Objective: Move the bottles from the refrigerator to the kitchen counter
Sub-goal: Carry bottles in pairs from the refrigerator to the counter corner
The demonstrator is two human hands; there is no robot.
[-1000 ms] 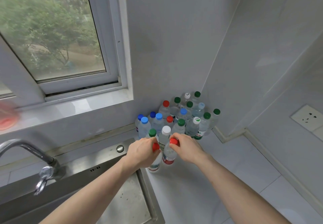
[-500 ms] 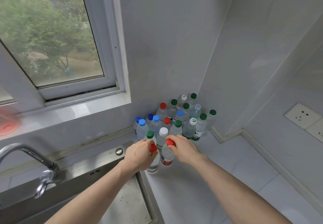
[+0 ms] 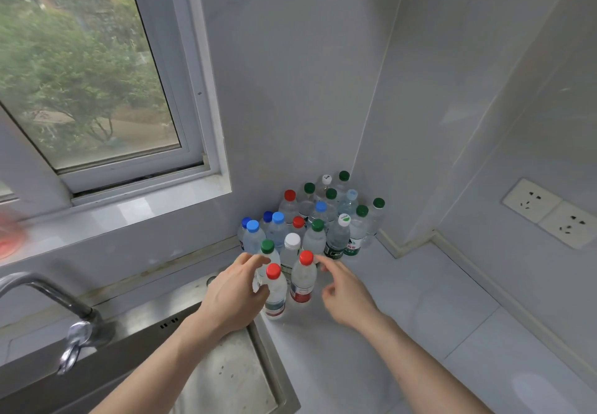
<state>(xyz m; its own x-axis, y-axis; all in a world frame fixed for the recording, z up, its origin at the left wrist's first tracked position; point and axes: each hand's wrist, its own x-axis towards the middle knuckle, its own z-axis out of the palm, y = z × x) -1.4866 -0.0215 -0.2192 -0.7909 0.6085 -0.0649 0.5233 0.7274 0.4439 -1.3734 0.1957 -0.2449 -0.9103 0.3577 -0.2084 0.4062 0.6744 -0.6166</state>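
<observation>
Although both front bottles look alike, the left red-capped bottle (image 3: 274,291) stands at the counter's very edge by the sink, and the right red-capped bottle (image 3: 303,279) stands just beside it at its 2 o'clock. Both are upright on the kitchen counter (image 3: 403,316), clear plastic with what looks like water inside, so I judge them moderately heavy for their size, with thin walls that give under a squeeze and may be slick if cold from the refrigerator. The firm places to take hold would be the neck just under the cap, or the labelled waist with a full wrap of the fingers.

The left hand (image 3: 234,294) lies at the left bottle's 9 o'clock, fingers loosely spread and relaxed; its thumb looks to be against the bottle's side, but it closes on nothing. The right hand (image 3: 344,297) hangs at the right bottle's 3 o'clock, apart from it, forefinger stretched toward the cap and the rest slack, holding nothing.

At 12 o'clock from the pair, the cluster of bottles (image 3: 310,216) fills the corner, packed cap to cap in green, blue, red and white. A careless knock could topple neighbours like skittles. The sink (image 3: 226,378) lies at 7 o'clock, the faucet (image 3: 48,300) at 9 o'clock, the window (image 3: 97,90) at 11 o'clock, the wall sockets (image 3: 549,213) at 2 o'clock.
</observation>
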